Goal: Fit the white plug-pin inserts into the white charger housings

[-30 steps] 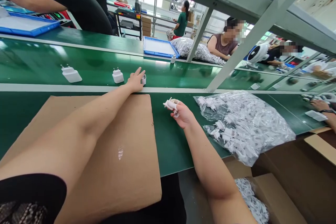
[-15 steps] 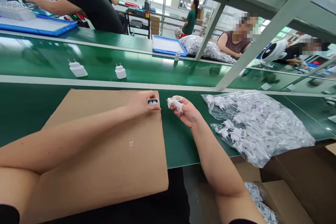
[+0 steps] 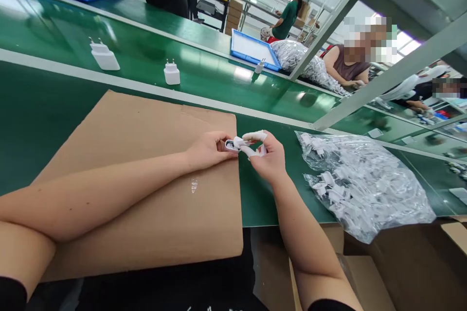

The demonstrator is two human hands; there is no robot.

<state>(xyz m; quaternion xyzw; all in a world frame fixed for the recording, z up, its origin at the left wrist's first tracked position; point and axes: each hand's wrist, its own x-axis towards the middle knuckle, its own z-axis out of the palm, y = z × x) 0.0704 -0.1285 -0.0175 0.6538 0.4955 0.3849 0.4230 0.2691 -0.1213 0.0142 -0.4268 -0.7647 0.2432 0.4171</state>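
My left hand [image 3: 207, 149] is closed round a small white charger body [image 3: 230, 145] at the right edge of a brown cardboard sheet [image 3: 146, 189]. My right hand [image 3: 268, 155], with white finger cots on two fingers, pinches a small white plug piece [image 3: 243, 146] against the open end of that body. Both hands meet just above the green table [image 3: 44, 112].
A clear bag of several white plug pieces [image 3: 365, 189] lies to the right. Two finished white chargers [image 3: 104, 57] [image 3: 171, 74] stand on the green conveyor belt [image 3: 211, 75] beyond. A blue tray [image 3: 251, 50], other workers and slanted metal posts [image 3: 368, 92] stand further back. Cardboard boxes [image 3: 412, 272] sit below right.
My left hand drew back from the conveyor with the charger body and came to my right hand. The two parts now touch. The view tilted down.
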